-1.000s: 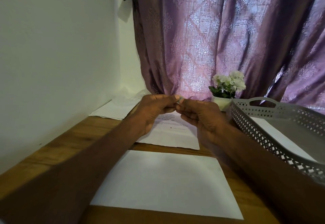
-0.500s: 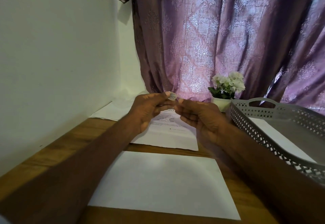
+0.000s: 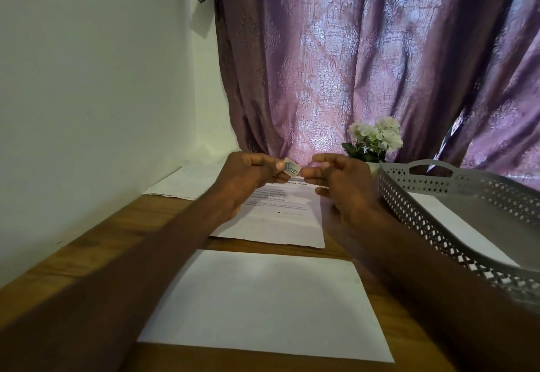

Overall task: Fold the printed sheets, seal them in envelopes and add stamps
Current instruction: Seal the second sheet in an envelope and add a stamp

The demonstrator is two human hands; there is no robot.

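A small grey stamp [image 3: 291, 168] with a toothed edge is pinched between the thumb and fingers of my left hand [image 3: 248, 180], held up above the table. My right hand [image 3: 340, 184] hovers just to its right, fingers curled, fingertips close to the stamp but apart from it. Below my hands lies a printed sheet [image 3: 280, 214]. Nearer to me a plain white envelope [image 3: 268, 304] lies flat on the wooden table [image 3: 96, 243].
A grey perforated tray [image 3: 455, 225] holding a white envelope stands at the right. More white papers [image 3: 181, 184] lie by the left wall. A small pot of white flowers [image 3: 374, 141] stands before the purple curtain.
My hands were joined at the fingertips around the stamp. They have drawn apart, and the stamp now stays in my left hand alone.
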